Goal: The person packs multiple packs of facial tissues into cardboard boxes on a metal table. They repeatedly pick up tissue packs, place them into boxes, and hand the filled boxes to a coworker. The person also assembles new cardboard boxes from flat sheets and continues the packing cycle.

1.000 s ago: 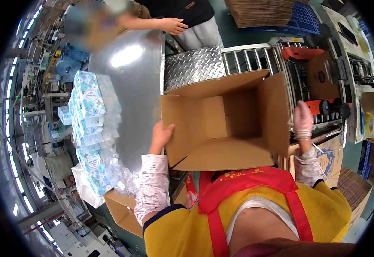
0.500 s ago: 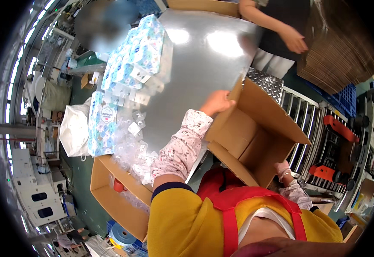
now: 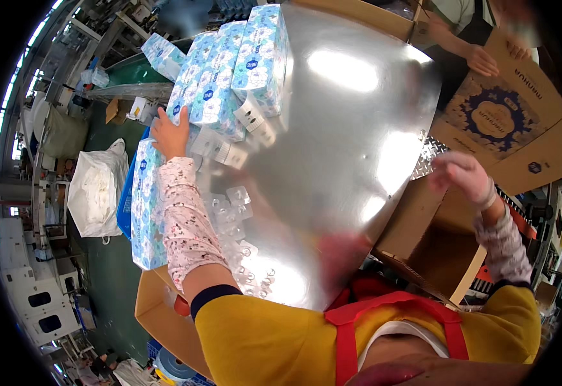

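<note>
My left hand (image 3: 171, 132) reaches over the left side of the metal table, fingers spread, at the near ends of several blue-and-white floral tissue packs (image 3: 216, 83). Whether it touches them I cannot tell. Just below that hand, another tissue pack (image 3: 146, 206) stands along the table's left edge. My right hand (image 3: 462, 177) is raised over the open cardboard box (image 3: 404, 222) on the right, its fingers loosely bent and apart, with nothing seen in them. The inside of the box is in shadow.
Clear plastic pieces (image 3: 229, 212) lie on the shiny metal table (image 3: 351, 122). Another cardboard box (image 3: 165, 315) stands below the table's left corner. A white sack (image 3: 97, 193) is at far left. At upper right, a co-worker's hands (image 3: 482, 61) are at a printed carton (image 3: 519, 122).
My left hand has left the box and swung left to the packs. My right hand has risen from the box's near side. The co-worker now has a printed carton in front.
</note>
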`<state>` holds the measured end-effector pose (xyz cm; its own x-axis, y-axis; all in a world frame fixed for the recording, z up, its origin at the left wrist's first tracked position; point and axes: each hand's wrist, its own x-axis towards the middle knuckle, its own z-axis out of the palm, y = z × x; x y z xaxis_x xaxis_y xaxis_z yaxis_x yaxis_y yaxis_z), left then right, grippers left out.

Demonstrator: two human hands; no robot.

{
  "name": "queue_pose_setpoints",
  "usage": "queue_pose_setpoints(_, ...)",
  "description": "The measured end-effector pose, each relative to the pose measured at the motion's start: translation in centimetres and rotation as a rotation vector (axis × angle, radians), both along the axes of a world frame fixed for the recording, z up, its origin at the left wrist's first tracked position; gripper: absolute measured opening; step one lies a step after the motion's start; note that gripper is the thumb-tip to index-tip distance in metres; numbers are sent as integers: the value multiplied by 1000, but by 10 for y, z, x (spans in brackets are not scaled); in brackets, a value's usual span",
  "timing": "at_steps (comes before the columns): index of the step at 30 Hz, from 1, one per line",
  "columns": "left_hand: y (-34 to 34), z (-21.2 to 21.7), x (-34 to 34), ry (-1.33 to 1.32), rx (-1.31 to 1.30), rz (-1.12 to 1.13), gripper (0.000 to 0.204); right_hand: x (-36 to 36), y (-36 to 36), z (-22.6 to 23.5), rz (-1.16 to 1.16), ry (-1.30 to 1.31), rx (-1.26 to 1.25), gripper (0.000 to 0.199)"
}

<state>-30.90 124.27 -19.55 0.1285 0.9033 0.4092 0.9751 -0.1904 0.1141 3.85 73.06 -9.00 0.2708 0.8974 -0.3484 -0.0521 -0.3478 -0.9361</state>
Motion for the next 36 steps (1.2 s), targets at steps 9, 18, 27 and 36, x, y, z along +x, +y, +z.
queue_pose_setpoints(9, 47, -51, 62, -997, -887, -494, 66, 29, 372, -100, -75, 17, -51, 62)
queue_pose_setpoints(18, -209, -22, 7, -1137, -1034, -668, 62, 33, 175, -92, 245, -176, -259, 70)
queue_pose_setpoints(27, -174, -39, 35, -1532, -1587, -355, 70, 27, 230, -125, -133, 256, -164, 52)
queue_pose_setpoints(36, -195, -69, 17, -1588, -1387, -381, 77, 9, 243, -127, 5, 374, 141, 57)
